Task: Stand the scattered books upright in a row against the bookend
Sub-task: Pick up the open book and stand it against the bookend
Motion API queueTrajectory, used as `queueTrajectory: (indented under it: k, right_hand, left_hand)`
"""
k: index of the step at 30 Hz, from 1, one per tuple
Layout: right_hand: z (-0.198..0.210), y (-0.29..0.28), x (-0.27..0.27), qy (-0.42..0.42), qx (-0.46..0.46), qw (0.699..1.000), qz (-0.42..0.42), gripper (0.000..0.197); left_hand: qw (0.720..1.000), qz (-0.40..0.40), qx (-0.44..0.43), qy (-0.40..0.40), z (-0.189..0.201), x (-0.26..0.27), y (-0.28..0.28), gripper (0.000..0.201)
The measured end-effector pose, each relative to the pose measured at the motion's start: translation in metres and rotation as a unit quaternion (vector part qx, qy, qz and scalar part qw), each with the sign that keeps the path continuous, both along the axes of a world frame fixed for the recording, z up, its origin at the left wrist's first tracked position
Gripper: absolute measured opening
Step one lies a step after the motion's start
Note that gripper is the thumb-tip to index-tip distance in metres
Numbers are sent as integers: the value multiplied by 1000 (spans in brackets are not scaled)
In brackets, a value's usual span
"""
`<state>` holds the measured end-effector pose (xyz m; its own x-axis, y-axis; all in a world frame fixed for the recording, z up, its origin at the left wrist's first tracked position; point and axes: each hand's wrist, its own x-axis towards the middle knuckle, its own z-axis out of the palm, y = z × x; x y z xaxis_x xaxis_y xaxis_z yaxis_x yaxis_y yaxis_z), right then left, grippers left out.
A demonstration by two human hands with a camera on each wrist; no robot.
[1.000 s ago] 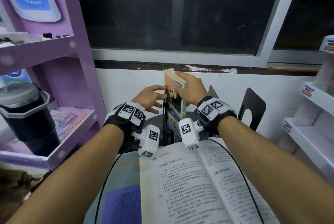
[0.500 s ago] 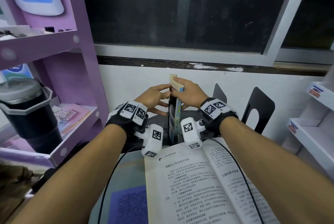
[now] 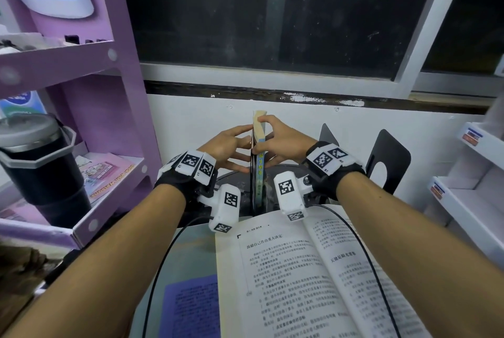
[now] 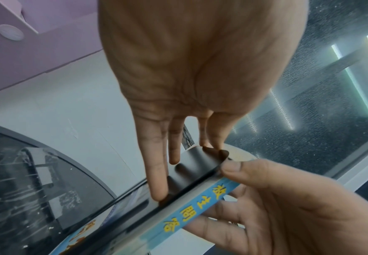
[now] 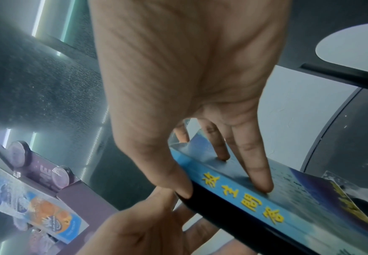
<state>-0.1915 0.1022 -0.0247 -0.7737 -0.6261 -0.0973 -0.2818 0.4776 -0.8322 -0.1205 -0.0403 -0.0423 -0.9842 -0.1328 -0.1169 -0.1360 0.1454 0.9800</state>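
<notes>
A thin book with a blue spine (image 3: 259, 174) stands upright on the dark round table (image 3: 234, 178), edge-on to me. A black bookend plate (image 3: 251, 182) stands flat against its left cover. My left hand (image 3: 234, 146) presses straight fingers on that plate (image 4: 191, 165). My right hand (image 3: 281, 141) pinches the book near its top, thumb on the spine (image 4: 200, 203) and fingers on the right cover (image 5: 292, 182). In the right wrist view the bookend shows as a black edge (image 5: 222, 214) beside the spine (image 5: 244, 198).
A large open book (image 3: 313, 283) lies in front of me, a purple book (image 3: 191, 307) to its left. Two more black bookends (image 3: 387, 163) (image 3: 328, 134) stand at the right. A purple shelf (image 3: 109, 174) with a black tumbler (image 3: 41, 168) flanks the left, a white shelf (image 3: 469, 201) the right.
The book has turned from showing its cover to standing edge-on and straight against the bookend. My left fingers have closed in onto the plate, and my right hand has stayed on the book.
</notes>
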Motion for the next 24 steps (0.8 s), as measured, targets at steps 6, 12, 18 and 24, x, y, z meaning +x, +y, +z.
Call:
queueTrajectory:
  k: [6,12,18,24]
  right_hand:
    - [0,2,4,-34,-23,999,8,86]
    - [-3,1,6,-22,-22,999,16,89]
    - [-4,1,10,7,-15,1000,11,92]
    - [-3,1,14,32,5,999,7,93]
  left_hand:
    - [1000,-5,-1,1,2,-1,0,40]
    - [1000,-3,-6,5,1,-1,0,41]
    - [1000,4,-11,8,2,1,2,39]
    - [1000,5,-17,4,3,3,5,41]
